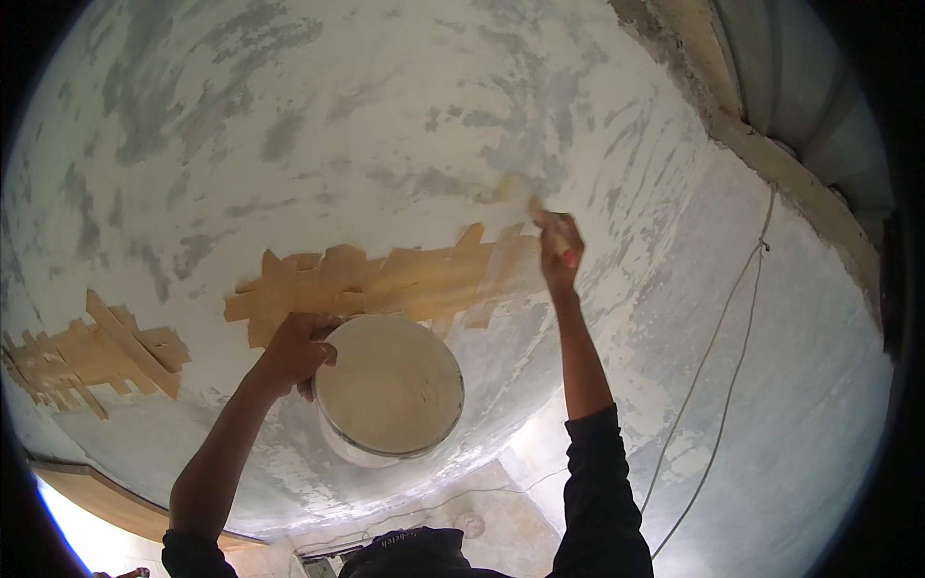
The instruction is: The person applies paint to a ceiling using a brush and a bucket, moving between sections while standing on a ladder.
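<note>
We have the bucket [343, 447] in front of the wall [385, 125], low in the middle of the view, with its mouth turned toward us. The left hand [299, 356] is clamped on the left side of its rim, the thumb over the lip and some fingers against the outside. Pale paste [390, 385] shows inside (how deep it goes, we cannot tell), so we judge the bucket fairly heavy and inclined to swing from that one-sided grip. Its wall looks smooth and moderately stiff; any paste on the lip would make it slippery. We would take hold where the hand already is, or add support under the base.

The right hand [561, 252], well apart from the left, is wrapped around the brush [539, 209], which points up and left over the wall. We expect the brush to be light, with a stiff handle and soft bristles, and best held on the handle, close to the head for control. Whether the bristles touch the wall, we cannot tell.

Brown strips [385, 279] lie overlapped on the wall, just above the bucket. On the right a thin cord [765, 247] hangs in a loop.
</note>
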The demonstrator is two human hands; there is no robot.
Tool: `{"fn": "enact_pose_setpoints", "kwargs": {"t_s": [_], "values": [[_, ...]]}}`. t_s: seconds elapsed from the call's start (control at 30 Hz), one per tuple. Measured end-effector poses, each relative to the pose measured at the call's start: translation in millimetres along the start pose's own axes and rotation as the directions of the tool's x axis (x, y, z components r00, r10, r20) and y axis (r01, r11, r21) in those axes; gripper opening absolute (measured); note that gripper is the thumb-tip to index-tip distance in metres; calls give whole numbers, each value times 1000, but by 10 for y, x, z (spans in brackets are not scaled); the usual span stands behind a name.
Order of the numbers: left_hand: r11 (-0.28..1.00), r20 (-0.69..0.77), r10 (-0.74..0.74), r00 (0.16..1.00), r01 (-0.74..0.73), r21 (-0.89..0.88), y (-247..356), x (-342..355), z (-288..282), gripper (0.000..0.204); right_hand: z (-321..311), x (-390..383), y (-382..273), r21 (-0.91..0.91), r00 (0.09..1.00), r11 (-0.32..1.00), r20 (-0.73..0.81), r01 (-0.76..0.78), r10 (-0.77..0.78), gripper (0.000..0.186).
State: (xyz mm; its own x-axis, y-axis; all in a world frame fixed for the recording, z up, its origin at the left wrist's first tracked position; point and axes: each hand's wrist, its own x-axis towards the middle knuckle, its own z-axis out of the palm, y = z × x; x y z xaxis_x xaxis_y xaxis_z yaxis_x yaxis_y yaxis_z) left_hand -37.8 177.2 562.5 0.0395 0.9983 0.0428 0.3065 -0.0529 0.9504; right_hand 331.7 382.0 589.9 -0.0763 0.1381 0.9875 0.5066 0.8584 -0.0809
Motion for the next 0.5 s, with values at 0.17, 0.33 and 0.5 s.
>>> {"fn": "enact_pose_setpoints", "kwargs": {"t_s": [0.17, 0.33, 0.5], "values": [[998, -47, -17, 999, 13, -66, -158, -53, -58, 51, -246, 73, 281, -150, 890, 958, -426, -246, 162, 17], [999, -17, -9, 1000, 9, -34, -72, -75, 20, 52, 283, 22, 56, -15, 929, 996, -361, -90, 79, 18], [999, -28, -12, 1000, 11, -39, -30, -18, 116, 52, 744, -169, -1106, 323, 996, 942, -2, -86, 91, 22]]}}
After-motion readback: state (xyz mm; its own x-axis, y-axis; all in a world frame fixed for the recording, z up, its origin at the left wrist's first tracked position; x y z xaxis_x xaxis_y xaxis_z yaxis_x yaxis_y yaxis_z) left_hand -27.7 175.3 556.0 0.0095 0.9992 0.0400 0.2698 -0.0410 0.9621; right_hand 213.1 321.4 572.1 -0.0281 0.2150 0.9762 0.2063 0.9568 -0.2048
